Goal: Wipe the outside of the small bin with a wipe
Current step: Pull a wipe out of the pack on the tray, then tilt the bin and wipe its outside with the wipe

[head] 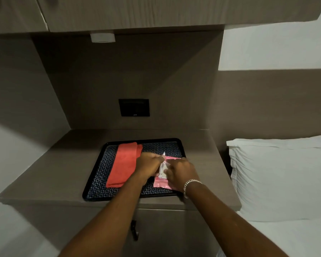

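Note:
A pink pack of wipes [160, 183] lies on a black patterned tray [98, 169] on the bedside unit. My left hand [148, 164] rests on the pack's left side, fingers closed around its edge and the white flap [163, 167]. My right hand [181, 172], with a silver bracelet on the wrist, presses on the pack's right half, fingertips at the flap. Whether a wipe is pinched there I cannot tell. No small bin is in view.
A folded coral cloth [125, 164] lies on the tray's left half. The brown bedside unit [44, 173] has a cupboard door with a dark handle [134, 231] below. A white pillow [278, 175] and bed lie to the right. A black switch panel [134, 107] sits on the back wall.

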